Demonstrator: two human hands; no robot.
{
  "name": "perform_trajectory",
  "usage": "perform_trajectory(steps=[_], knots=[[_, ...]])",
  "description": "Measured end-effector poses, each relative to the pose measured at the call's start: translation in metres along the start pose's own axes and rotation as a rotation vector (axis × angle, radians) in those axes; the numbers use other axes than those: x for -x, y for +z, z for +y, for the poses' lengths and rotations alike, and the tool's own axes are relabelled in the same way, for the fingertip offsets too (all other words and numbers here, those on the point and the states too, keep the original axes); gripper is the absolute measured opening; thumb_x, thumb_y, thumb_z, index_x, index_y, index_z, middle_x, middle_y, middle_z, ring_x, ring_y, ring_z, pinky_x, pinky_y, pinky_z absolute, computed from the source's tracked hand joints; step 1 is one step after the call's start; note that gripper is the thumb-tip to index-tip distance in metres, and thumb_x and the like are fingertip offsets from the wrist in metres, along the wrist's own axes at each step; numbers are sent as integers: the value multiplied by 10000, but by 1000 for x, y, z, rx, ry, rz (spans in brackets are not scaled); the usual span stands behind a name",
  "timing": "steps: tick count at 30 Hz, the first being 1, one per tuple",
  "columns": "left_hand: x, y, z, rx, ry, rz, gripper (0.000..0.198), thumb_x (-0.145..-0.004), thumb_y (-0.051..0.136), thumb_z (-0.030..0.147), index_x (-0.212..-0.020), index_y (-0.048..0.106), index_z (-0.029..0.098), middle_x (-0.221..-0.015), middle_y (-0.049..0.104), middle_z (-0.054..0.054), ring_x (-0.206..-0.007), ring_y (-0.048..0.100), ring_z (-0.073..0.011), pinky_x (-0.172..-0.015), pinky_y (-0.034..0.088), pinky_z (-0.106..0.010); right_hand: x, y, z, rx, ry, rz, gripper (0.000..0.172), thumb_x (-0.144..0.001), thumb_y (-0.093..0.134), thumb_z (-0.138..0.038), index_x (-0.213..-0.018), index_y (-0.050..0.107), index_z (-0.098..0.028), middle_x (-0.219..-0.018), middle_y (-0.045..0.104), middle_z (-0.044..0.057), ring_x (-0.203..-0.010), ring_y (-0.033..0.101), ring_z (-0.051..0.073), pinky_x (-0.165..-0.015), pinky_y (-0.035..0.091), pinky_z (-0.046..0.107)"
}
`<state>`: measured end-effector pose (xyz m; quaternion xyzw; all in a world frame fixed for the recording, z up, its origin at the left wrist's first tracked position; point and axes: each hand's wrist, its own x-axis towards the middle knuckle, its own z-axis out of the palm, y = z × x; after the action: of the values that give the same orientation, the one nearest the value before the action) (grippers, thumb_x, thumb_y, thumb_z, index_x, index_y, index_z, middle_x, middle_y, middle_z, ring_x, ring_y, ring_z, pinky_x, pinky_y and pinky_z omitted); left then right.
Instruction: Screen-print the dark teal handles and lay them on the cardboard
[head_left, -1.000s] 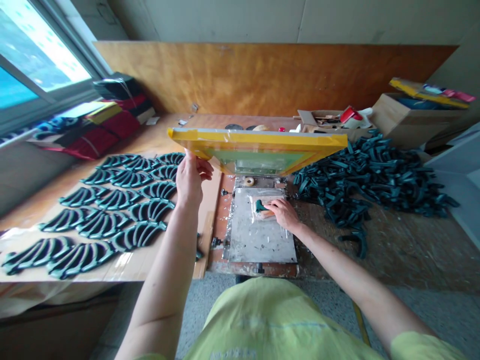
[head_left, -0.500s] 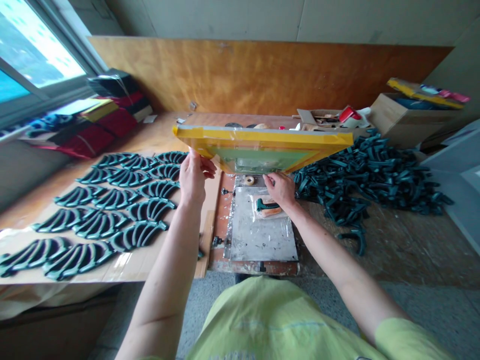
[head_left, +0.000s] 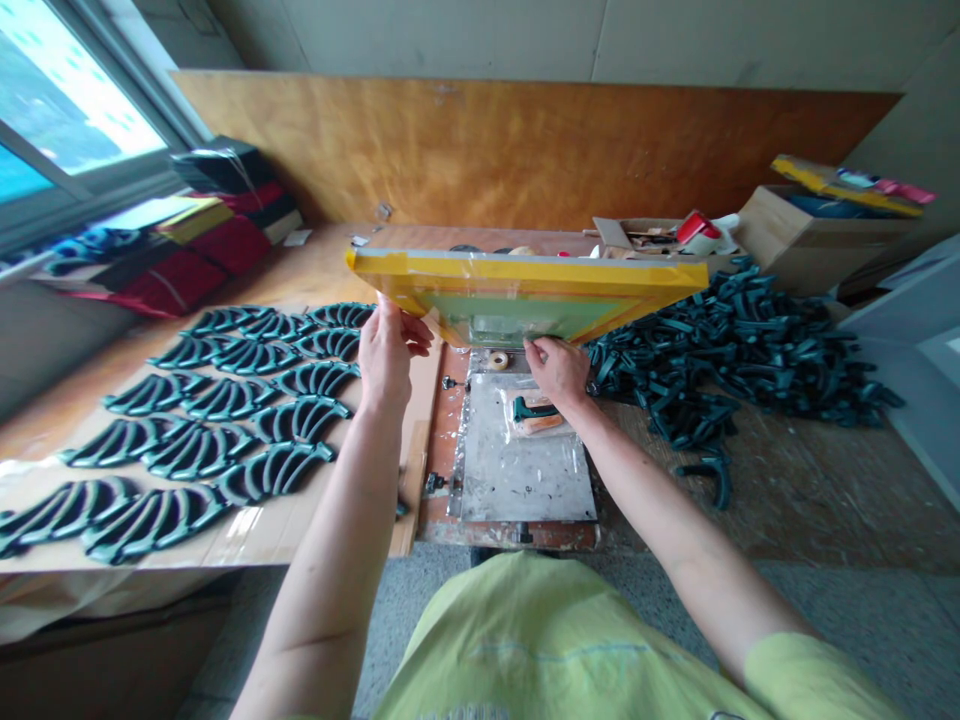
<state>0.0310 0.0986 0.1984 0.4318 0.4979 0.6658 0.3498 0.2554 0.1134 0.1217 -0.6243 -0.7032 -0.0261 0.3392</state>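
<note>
A screen printing frame (head_left: 525,268) with yellow-taped edges and green mesh is tilted up over a metal base plate (head_left: 517,478). My left hand (head_left: 390,350) grips the frame's left side, thumb up against the yellow tape. Close to the lower part of the mesh, my right hand (head_left: 559,370) has its fingers drawn together; whatever they may pinch is hidden. Below the raised frame, a dark green handle (head_left: 534,409) lies in a clear-wrapped holder on the plate. Behind it sits a roll of tape (head_left: 498,360).
Rows of fanned green handles (head_left: 202,430) cover a cardboard sheet (head_left: 247,535) at left. A heap of similar handles (head_left: 720,350) lies at right, one loose handle (head_left: 709,475) nearer me. Cardboard boxes (head_left: 817,240) stand behind the heap. Black knobs (head_left: 435,483) stick out beside the plate.
My right hand's fingertips have shifted slightly up and left along the mesh. My left hand and the tilted frame stay almost where they were.
</note>
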Motion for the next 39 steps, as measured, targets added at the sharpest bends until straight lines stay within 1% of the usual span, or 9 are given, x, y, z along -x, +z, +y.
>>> perform_trajectory(steps=[6, 13, 20, 26, 30, 33, 35, 37, 39], knots=[[0, -1, -1, 9, 9, -4, 540, -847, 454, 668, -589, 538, 201, -537, 593, -15, -425, 504, -88, -396, 404, -188, -1, -2, -2, 34, 5, 1, 393, -944, 458, -436, -757, 706, -195, -745, 724, 57, -687, 624, 162, -614, 316, 263], [2, 0, 3, 20, 1, 1, 529, -846, 474, 650, -585, 540, 194, -533, 586, -8, -425, 499, -81, -396, 395, -180, -1, -2, -3, 34, 31, -14, 385, -944, 464, -439, -781, 715, -197, -762, 726, 60, -704, 628, 166, -626, 325, 254], [1, -1, 0, -9, 8, 5, 535, -844, 446, 666, -599, 537, 198, -548, 597, -13, -426, 506, -83, -408, 403, -184, -2, -2, -5, 33, 45, -14, 388, -941, 461, -436, -751, 704, -201, -759, 726, 62, -703, 632, 171, -620, 317, 263], [2, 0, 1, -14, 5, 10, 546, -844, 438, 676, -588, 527, 201, -537, 597, -17, -416, 501, -86, -398, 404, -183, -1, -6, -5, 9, 50, -30, 374, -935, 463, -423, -752, 696, -194, -767, 722, 64, -718, 632, 172, -633, 332, 259], [2, -1, 2, 13, -1, 4, 527, -843, 463, 658, -587, 528, 202, -526, 588, -11, -411, 491, -83, -396, 401, -181, 1, -9, -3, -37, 17, -41, 321, -922, 482, -398, -790, 697, -200, -788, 724, 49, -749, 639, 173, -659, 362, 253], [2, -2, 1, 9, -8, -11, 509, -840, 473, 646, -598, 535, 202, -544, 593, -11, -417, 488, -82, -400, 398, -180, 10, -8, 7, -76, -7, -57, 260, -905, 490, -350, -871, 703, -206, -827, 729, 50, -796, 649, 180, -702, 404, 253], [6, -4, -1, 3, -19, -30, 497, -841, 476, 635, -606, 538, 202, -560, 599, -13, -426, 494, -83, -407, 399, -183, 20, -7, 22, -95, 21, -86, 248, -892, 482, -311, -955, 703, -216, -865, 735, 50, -814, 659, 187, -733, 436, 265], [15, -11, -5, -5, -42, -41, 476, -844, 479, 622, -644, 571, 200, -570, 605, -14, -444, 514, -95, -417, 406, -190, 32, -6, 46, -90, 110, -118, 281, -890, 461, -305, -1024, 695, -226, -893, 739, 57, -829, 670, 208, -754, 468, 297], [30, -24, -11, -29, -79, -43, 472, -845, 477, 625, -740, 637, 194, -622, 641, -30, -498, 563, -122, -439, 432, -209, 41, -6, 74, -70, 212, -157, 330, -911, 419, -351, -1044, 694, -224, -890, 740, 76, -832, 677, 237, -752, 497, 344]])
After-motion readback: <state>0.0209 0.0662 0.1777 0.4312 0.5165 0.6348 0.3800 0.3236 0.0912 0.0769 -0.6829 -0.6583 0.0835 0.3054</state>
